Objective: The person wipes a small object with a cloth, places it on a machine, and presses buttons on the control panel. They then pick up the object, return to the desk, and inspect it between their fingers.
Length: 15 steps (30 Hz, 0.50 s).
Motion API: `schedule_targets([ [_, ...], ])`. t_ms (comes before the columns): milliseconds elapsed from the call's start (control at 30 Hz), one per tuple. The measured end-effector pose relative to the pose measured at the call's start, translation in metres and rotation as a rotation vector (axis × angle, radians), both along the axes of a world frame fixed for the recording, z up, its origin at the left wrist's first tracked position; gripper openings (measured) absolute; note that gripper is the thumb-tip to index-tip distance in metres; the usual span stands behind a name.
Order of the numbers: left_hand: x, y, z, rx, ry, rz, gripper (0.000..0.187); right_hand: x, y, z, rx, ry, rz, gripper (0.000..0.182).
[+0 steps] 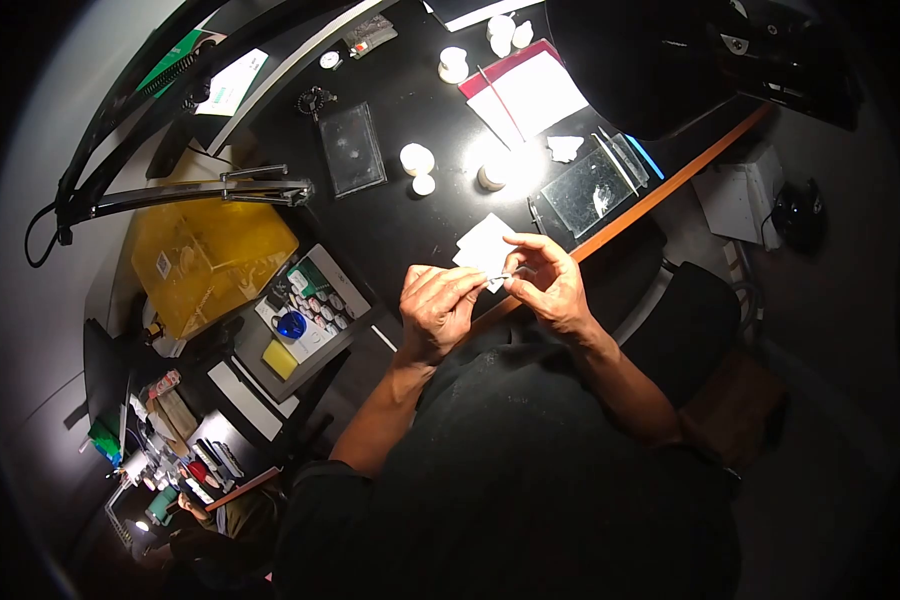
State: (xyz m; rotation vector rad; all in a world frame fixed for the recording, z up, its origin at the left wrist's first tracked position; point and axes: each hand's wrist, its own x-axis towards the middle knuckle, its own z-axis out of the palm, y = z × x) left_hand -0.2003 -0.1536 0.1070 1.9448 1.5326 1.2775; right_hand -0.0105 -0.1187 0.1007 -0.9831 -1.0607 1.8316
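Observation:
Both hands meet at the wooden front edge of the black desk. My left hand (437, 305) is closed, with thumb and fingers pinched at a tiny light-coloured item (498, 283). From the right, my right hand (548, 284) pinches at the same item, thumb and index finger curled round it. The item is too small to name. Just beyond the fingers lies a white paper (484, 240) on the desk, partly covered by the fingertips.
A glass plate (580, 195) with thin tools lies to the right. White jars (417, 158), a dark tray (351, 149) and a red-edged paper stack (530, 97) stand farther back. A lamp arm (200, 192) reaches in from the left. Another person sits at lower left.

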Motion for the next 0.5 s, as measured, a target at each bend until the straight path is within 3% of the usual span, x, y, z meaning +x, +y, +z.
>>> schedule_targets([
  [500, 0.0017, 0.0013, 0.0072, -0.086, -0.079, 0.023, 0.015, -0.0013, 0.0022, 0.0046, 0.221, -0.162, -0.035, 0.05],
])
